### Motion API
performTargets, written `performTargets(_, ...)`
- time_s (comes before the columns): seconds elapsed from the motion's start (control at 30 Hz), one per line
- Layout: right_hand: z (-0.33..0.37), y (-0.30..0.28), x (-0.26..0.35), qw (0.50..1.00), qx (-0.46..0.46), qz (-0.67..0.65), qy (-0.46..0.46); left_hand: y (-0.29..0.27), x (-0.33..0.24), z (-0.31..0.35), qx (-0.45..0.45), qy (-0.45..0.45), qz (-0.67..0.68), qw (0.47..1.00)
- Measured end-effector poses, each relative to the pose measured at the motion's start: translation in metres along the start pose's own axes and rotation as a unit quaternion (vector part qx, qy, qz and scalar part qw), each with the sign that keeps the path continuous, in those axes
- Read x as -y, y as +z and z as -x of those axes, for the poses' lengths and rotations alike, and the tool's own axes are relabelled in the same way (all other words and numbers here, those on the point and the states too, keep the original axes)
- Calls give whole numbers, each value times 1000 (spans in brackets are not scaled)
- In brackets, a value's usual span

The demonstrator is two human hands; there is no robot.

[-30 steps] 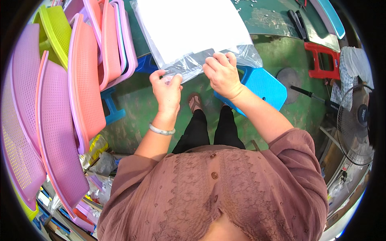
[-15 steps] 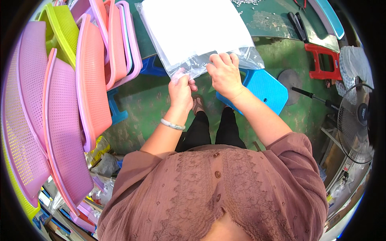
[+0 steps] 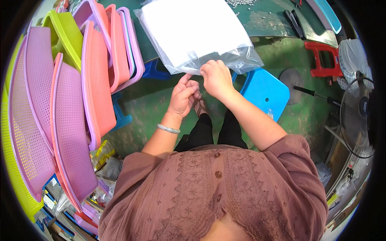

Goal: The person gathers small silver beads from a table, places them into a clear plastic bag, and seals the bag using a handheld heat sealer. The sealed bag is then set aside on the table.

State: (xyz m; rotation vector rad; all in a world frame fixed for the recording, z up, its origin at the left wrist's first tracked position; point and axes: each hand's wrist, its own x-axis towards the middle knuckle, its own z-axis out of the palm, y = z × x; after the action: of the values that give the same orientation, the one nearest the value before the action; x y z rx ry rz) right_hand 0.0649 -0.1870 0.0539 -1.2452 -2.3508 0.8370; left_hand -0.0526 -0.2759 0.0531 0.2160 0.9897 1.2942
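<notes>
A clear plastic bag [image 3: 242,58] with a stack of white sheets [image 3: 193,28] in it lies on the green table, its loose edge hanging toward me. My right hand [image 3: 217,80] is closed on that edge near its middle, fingers pinching the film. Just left of it and lower, my left hand [image 3: 184,96] has its index finger stretched up to the bag's edge. Its other fingers are loosely curled, and nothing shows in them. A pale bangle [image 3: 168,128] circles my left wrist.
Purple, coral and lime perforated baskets [image 3: 72,128] are stacked at the left. A blue stool [image 3: 263,94] stands below the table's edge, with a red stool [image 3: 323,59] and a fan [image 3: 358,116] at the right. Small silvery pieces [image 3: 241,3] lie at the table's back.
My left hand has let go of the bag's corner and moved slightly down, its index finger now extended. My right hand has slid a little left along the bag's edge.
</notes>
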Motion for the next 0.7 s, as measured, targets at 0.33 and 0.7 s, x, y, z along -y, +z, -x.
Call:
performTargets(0.33,1,-5,3,996,-35,67,-43,12,8,-53,-177,-18,-6,984)
performTargets(0.7,-14,-26,-17,928,-129,167,-307,29,-15,-58,-268,-48,-92,958)
